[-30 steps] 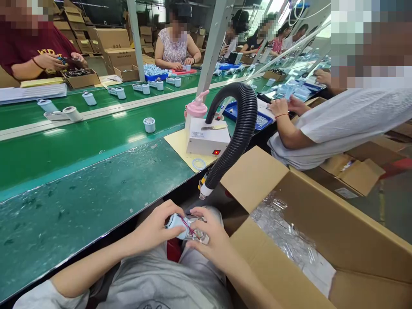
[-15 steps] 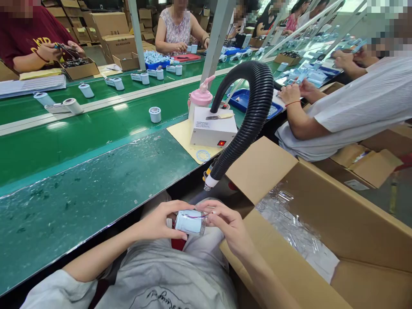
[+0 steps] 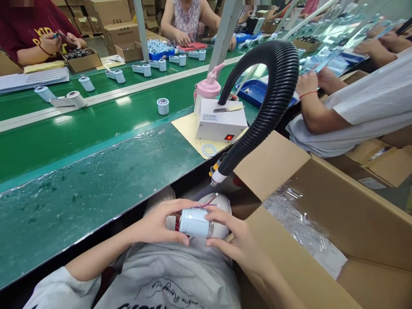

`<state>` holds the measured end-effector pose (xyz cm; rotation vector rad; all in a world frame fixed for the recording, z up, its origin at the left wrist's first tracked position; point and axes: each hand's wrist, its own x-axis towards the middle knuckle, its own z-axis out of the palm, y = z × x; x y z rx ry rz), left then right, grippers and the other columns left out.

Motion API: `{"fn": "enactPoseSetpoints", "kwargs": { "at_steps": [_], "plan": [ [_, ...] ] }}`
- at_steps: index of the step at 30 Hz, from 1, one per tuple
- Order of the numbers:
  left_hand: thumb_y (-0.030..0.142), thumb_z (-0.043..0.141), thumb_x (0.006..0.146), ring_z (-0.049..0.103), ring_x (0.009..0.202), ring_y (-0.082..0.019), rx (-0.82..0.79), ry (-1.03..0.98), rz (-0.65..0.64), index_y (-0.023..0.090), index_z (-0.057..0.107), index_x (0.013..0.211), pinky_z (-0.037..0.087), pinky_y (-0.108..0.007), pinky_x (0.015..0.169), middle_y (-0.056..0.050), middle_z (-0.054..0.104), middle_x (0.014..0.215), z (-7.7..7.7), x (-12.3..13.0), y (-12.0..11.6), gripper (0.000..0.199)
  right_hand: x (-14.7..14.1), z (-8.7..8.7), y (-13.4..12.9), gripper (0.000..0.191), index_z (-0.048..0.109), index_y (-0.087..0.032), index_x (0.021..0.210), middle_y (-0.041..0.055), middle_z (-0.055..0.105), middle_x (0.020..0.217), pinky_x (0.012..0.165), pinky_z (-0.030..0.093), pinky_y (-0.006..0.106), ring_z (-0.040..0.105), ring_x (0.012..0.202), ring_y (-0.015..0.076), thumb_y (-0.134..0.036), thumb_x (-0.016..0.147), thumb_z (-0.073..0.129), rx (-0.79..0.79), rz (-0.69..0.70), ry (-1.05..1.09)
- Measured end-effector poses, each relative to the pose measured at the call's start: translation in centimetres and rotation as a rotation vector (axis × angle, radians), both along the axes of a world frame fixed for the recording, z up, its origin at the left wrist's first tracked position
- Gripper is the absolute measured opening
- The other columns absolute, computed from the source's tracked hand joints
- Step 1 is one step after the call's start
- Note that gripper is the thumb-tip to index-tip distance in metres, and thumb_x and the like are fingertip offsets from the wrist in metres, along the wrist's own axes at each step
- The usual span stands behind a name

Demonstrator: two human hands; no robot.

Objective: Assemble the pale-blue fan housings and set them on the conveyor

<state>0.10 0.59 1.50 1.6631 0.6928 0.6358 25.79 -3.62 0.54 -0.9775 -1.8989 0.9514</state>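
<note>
By the green workbench [image 3: 96,184], the left hand [image 3: 154,223] grips one end of a pale-blue cylinder [image 3: 193,222], the right hand [image 3: 236,238] its clear other end, over pale trousers [image 3: 224,202]. Thin wires [image 3: 210,201] poke from its far side; beyond arches a black hose [image 3: 281,77].

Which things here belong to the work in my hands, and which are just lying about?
Work in hand:
light blue cylinder, held between left hand and right hand;
thin wires by it;
probably the clear plastic pieces in the open box.

Apparently just lying about:
pink bottle;
knife-like tool on the white machine.
</note>
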Motion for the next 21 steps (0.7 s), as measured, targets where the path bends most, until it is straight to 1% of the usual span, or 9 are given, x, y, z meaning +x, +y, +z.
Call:
{"fn": "enactPoseSetpoints", "kwargs": {
  "at_steps": [3,6,10,13,16,21],
  "plan": [
    [0.040,0.087,0.077,0.059,0.134,-0.032,0.117,-0.021,-0.049,0.030,0.055,0.147,0.045,-0.047,0.113,-0.012,0.062,0.147,-0.2,-0.2,0.0,0.078,0.1,0.1,-0.2,0.039,0.067,-0.026,0.121,0.0130,0.071,0.134,0.107,0.056,0.042,0.068,0.124,0.0302,-0.040,0.088,0.081,-0.062,0.004,0.023],
    [0.037,0.087,0.078,0.056,0.139,-0.032,0.167,-0.023,-0.077,0.034,0.051,0.150,0.042,-0.048,0.117,-0.011,0.059,0.151,-0.3,-0.3,0.0,0.079,0.0,0.2,-0.4,0.039,0.067,-0.027,0.120,0.0117,0.072,0.132,0.105,0.057,0.043,0.068,0.123,0.0298,-0.041,0.087,0.082,-0.116,-0.002,0.054],
    [0.039,0.085,0.080,0.054,0.141,-0.032,0.159,0.002,-0.094,0.035,0.051,0.150,0.041,-0.050,0.119,-0.011,0.057,0.153,-0.2,-0.3,-0.1,0.078,-0.3,0.6,-0.6,0.038,0.069,-0.026,0.117,0.0101,0.074,0.125,0.095,0.063,0.037,0.070,0.119,0.0285,-0.040,0.085,0.084,-0.226,-0.007,0.132],
    [0.039,0.084,0.080,0.053,0.142,-0.033,0.152,0.014,-0.100,0.033,0.052,0.150,0.040,-0.052,0.119,-0.012,0.057,0.152,0.0,-0.3,-0.2,0.077,-0.5,0.9,-0.6,0.038,0.070,-0.026,0.115,0.0090,0.075,0.119,0.089,0.065,0.034,0.073,0.108,0.0263,-0.042,0.084,0.084,-0.307,-0.014,0.186],
    [0.038,0.085,0.079,0.053,0.142,-0.034,0.146,0.032,-0.094,0.031,0.053,0.149,0.040,-0.052,0.119,-0.013,0.057,0.153,0.0,-0.4,-0.3,0.077,-0.6,1.1,-0.6,0.039,0.070,-0.026,0.116,0.0080,0.074,0.114,0.085,0.065,0.032,0.074,0.100,0.0240,-0.047,0.084,0.083,-0.364,-0.017,0.226],
    [0.040,0.084,0.080,0.052,0.142,-0.033,0.143,0.056,-0.094,0.031,0.054,0.148,0.040,-0.052,0.120,-0.013,0.056,0.153,0.1,-0.5,-0.5,0.075,-0.8,1.1,-0.4,0.041,0.070,-0.027,0.115,0.0070,0.072,0.112,0.077,0.064,0.027,0.071,0.098,0.0219,-0.051,0.084,0.082,-0.493,0.006,0.307]
  ]
}}
